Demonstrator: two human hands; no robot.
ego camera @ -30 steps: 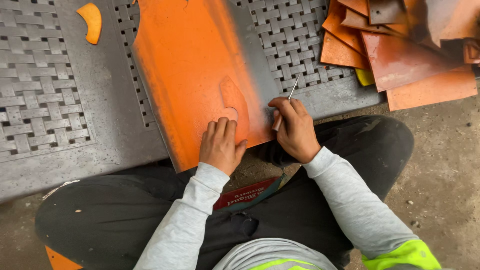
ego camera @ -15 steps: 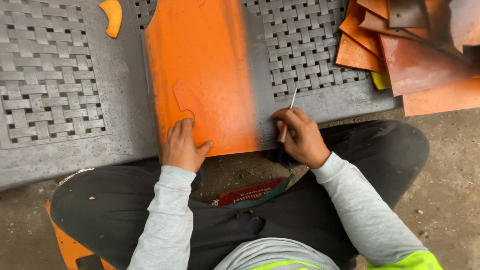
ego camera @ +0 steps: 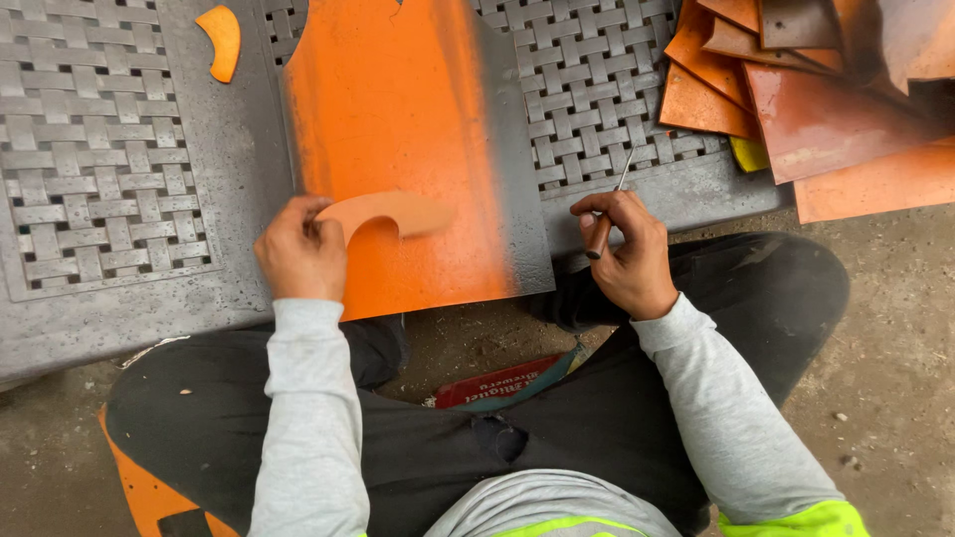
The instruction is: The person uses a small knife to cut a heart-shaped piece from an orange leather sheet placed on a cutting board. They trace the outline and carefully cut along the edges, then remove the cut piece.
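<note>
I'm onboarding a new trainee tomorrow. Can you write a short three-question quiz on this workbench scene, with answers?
1. True or false: the left hand is pressing a curved orange template onto the orange sheet.
2. What does the right hand hold? A) a hammer B) a thin pointed scriber C) a paintbrush
3. Fill in: a stack of orange and rusty sheets lies at the ____ of the view.

Key: 1 true; 2 B; 3 upper right.
</note>
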